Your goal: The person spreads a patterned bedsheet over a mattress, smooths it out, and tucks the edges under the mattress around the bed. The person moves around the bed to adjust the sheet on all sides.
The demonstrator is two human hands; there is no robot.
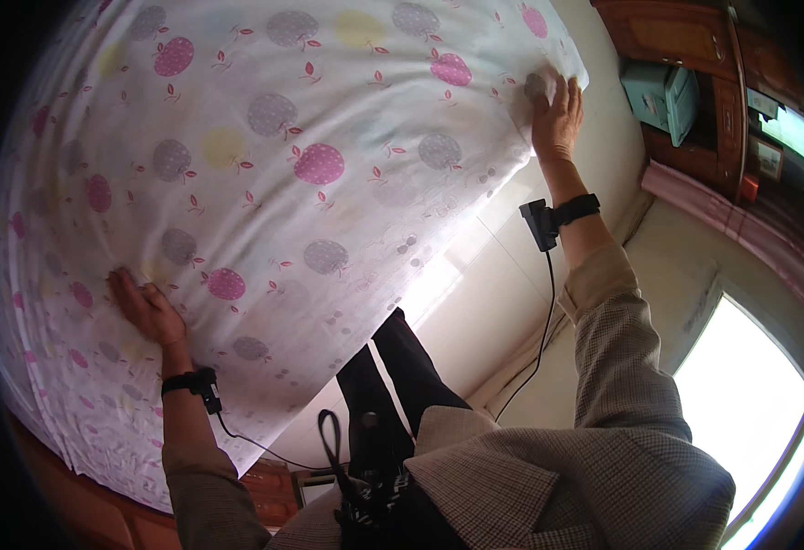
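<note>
A white bed sheet printed with pink, grey and yellow apples covers a bed in front of me. Long creases run across it, and its near edge hangs over the side. My left hand rests on the cloth at the left, palm down with the thumb apart. At the far right corner, my right hand lies on the sheet near its edge, fingers stretched forward. Neither hand shows cloth pinched between the fingers. What lies beneath the sheet is hidden.
Black wrist straps with cabled devices sit on both my wrists, the right device standing outward. A wooden cabinet holds a teal box. Pink cloth hangs below it. A bright window is at right, over pale floor tiles.
</note>
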